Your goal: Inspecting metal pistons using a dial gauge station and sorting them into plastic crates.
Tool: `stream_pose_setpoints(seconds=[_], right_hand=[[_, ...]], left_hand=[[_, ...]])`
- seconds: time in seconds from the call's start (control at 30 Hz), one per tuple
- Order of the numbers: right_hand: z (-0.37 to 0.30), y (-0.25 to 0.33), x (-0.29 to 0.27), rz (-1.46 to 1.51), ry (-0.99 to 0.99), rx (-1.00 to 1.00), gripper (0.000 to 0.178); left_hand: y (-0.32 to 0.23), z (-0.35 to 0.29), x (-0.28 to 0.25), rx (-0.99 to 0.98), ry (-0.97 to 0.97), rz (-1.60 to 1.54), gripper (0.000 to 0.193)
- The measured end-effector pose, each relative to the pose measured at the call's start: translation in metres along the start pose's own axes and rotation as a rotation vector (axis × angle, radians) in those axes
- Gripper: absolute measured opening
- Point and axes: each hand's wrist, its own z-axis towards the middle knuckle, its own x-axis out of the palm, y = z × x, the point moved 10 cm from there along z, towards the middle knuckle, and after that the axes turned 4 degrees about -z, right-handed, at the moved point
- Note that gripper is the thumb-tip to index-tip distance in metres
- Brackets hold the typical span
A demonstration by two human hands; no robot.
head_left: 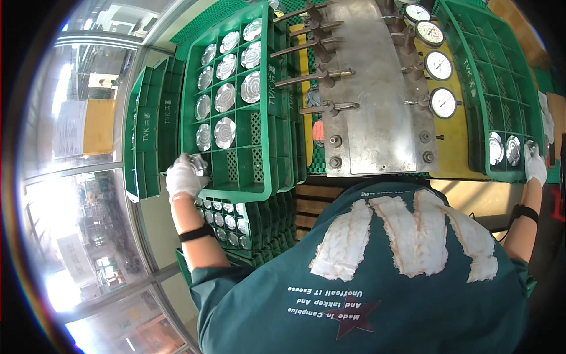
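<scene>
My left hand (pixel 185 177), in a white glove, is closed around a shiny round metal piston (pixel 199 164) at the near left corner compartment of a green divided crate (pixel 266 171). Several more pistons (pixel 225 98) stand in that crate's compartments, while the cells right of my hand show bare mesh floor. Far to the right, my white-gloved right hand (pixel 536 167) grips another piston (pixel 532 147) in the near right compartment of a second green crate (pixel 479 118). Two pistons (pixel 513 150) sit beside it in the same row. The fingers of my right hand are partly hidden.
Between the crates stands a metal fixture (pixel 377 94) with a row of lever clamps (pixel 330 108) along its left side and several dial gauges (pixel 443 102) along its right. More green crates (pixel 154 127) stand at the left, and a stack with pistons (pixel 227 223) lies below.
</scene>
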Motion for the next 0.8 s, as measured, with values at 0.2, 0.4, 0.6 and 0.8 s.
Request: stream_pose_setpoints(seconds=[0.2, 0.4, 0.6, 0.8], right_hand=[[-0.002, 0.016, 0.038, 0.098, 0.489, -0.263, 0.077], [-0.065, 0.088, -0.096, 0.842, 0.093, -0.466, 0.06], [-0.218, 0.224, -0.267, 1.279, 0.236, -0.871, 0.049], [-0.297, 0.283, -0.261, 1.347, 0.626, -1.145, 0.045]], left_hand=[[-0.045, -0.092, -0.088, 0.42, -0.734, -0.537, 0.08], [-0.179, -0.156, -0.143, 0.865, -0.692, -0.9, 0.082], [-0.314, -0.192, -0.15, 1.256, -0.445, -0.736, 0.072], [-0.361, -0.181, -0.129, 1.36, -0.397, -0.631, 0.08]])
